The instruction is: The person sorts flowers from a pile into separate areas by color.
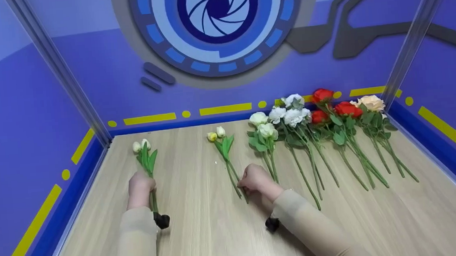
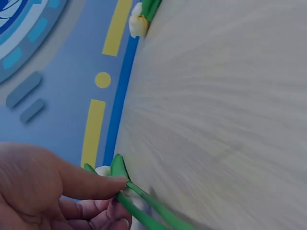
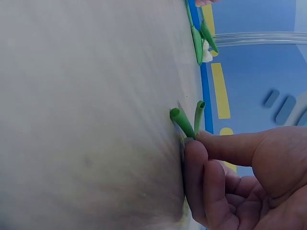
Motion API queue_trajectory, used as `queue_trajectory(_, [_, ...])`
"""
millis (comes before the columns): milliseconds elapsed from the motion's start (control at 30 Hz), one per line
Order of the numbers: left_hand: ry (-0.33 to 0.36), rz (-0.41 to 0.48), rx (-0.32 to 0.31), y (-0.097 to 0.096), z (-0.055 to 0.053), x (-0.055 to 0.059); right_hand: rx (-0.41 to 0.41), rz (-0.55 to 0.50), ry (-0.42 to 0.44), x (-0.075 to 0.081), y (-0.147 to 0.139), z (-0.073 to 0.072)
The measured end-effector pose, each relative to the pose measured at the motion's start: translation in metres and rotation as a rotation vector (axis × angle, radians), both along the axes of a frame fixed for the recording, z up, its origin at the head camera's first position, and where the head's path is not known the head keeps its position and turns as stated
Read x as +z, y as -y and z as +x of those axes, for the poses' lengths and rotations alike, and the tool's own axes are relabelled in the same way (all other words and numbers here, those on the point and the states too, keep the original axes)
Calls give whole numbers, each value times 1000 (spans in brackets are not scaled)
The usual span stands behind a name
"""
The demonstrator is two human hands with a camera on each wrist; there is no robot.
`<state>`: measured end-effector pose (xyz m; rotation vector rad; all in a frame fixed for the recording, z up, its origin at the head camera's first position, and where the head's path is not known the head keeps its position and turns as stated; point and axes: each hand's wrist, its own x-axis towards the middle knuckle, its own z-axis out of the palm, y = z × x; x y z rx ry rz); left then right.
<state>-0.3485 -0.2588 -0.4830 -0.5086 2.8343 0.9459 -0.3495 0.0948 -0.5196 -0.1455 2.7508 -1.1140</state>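
On the left of the table, my left hand (image 1: 141, 187) pinches the stems of two white tulips (image 1: 147, 160) between thumb and fingers. In the left wrist view their green stems (image 2: 153, 211) pass under the thumb. My right hand (image 1: 256, 178) is at the lower stems of a second tulip pair, one yellow and one white (image 1: 224, 147), lying flat in the middle. The right wrist view shows thumb and forefinger pinching those stems (image 3: 182, 121), with the hollow cut ends sticking out. Those blooms are hidden in that view.
Right of my right hand lie pale green roses (image 1: 267, 131), white flowers (image 1: 293, 117), red roses (image 1: 348, 109) and a peach flower (image 1: 371, 103), stems toward me. Blue-purple panels (image 1: 233, 91) wall in the wooden table (image 1: 203, 227) at the back and both sides.
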Motion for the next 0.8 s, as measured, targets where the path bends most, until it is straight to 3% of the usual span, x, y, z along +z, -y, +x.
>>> queue_trajectory(167, [-56, 36, -2, -7, 0, 8, -10, -9, 2, 2, 1, 0])
queue_trajectory(367, [-114, 173, 29, -23, -5, 19, -23, -41, -28, 9, 3, 1])
queue_trajectory(600, [-177, 444, 7, -52, -6, 28, 8, -134, 9, 18, 17, 8])
queue_trajectory(800, [-187, 603, -49, -82, -6, 24, 96, -213, 22, 23, 34, 16])
